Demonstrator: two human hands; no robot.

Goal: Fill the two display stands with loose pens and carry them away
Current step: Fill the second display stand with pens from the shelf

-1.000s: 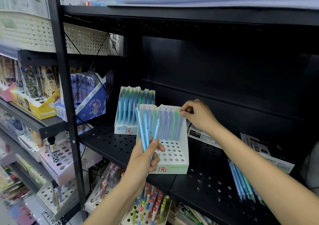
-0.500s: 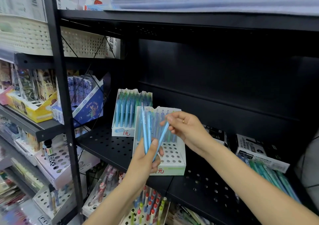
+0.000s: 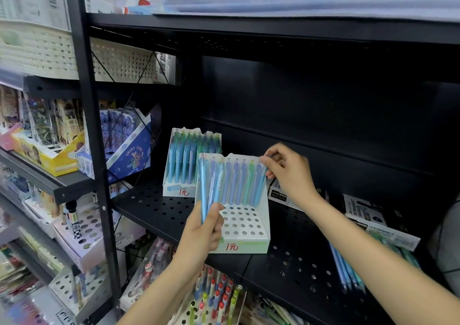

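a: in the head view, how far along is the pen job?

b: i think about halfway. the back stand (image 3: 193, 161), up at 11 o'clock from the front stand (image 3: 245, 227), looks full of blue and green pens. the front stand has only its back row filled. the rows of holes nearer us have no pens in them.

a: so what is left?

b: more pens must go in the front stand. then both stands must be carried away. they both sit on the black shelf (image 3: 159, 209) now.

a: what are the hands doing?

b: the hands are apart. the left hand (image 3: 201, 235) is wrapped around a small bunch of loose pens (image 3: 207, 187), held upright at 9 o'clock from the front stand. the right hand (image 3: 290, 172) is at 1 o'clock from that stand. its fingertips pinch the top of the last pen (image 3: 261, 182) at the right end of the back row.

a: are there more loose pens?

b: yes. a few spare pens (image 3: 344, 266) lie flat on the shelf at 4 o'clock from the front stand, under the right arm.

a: any other boxes?

b: a blue cartoon box (image 3: 130, 153) stands at 9 o'clock, with tall packs in it. i cannot tell what the packs are. below the shelf, at 6 o'clock, a white holed tray (image 3: 211, 299) holds pens with red and green tops.
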